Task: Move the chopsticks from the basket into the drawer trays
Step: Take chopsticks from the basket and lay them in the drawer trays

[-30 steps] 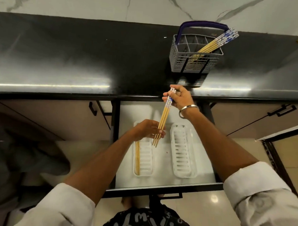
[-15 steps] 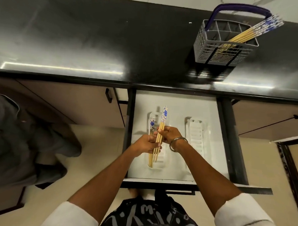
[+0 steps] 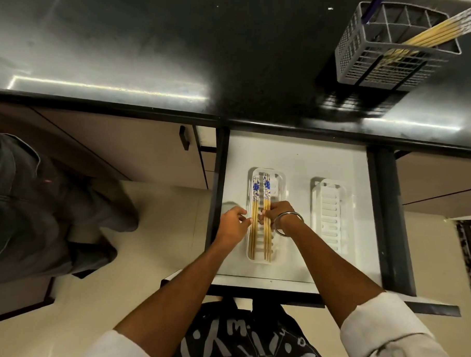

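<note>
The open white drawer (image 3: pixel 297 154) holds two slotted white trays. In the left tray (image 3: pixel 281 180) lie two pairs of wooden chopsticks with blue-patterned tops. My right hand (image 3: pixel 278 214) pinches the right pair (image 3: pixel 267 190) at mid-length, low in the tray. My left hand (image 3: pixel 233 224) hangs beside the left pair (image 3: pixel 255 190), fingers loosely curled, one fingertip touching it. The right tray (image 3: pixel 328 217) has nothing in it. A grey basket (image 3: pixel 382 63) on the black counter at the far right holds several more chopsticks (image 3: pixel 435 34) leaning right.
The black counter (image 3: pixel 153 53) runs across the top, its edge overhanging the drawer's back. A closed cupboard (image 3: pixel 122 146) with a dark handle sits left of the drawer. Dark cloth (image 3: pixel 38 210) lies on the floor at the left.
My right hand brought its pair of chopsticks down from counter height into the left tray, beside the pair lying there. My left hand let go of them and shifted left.
</note>
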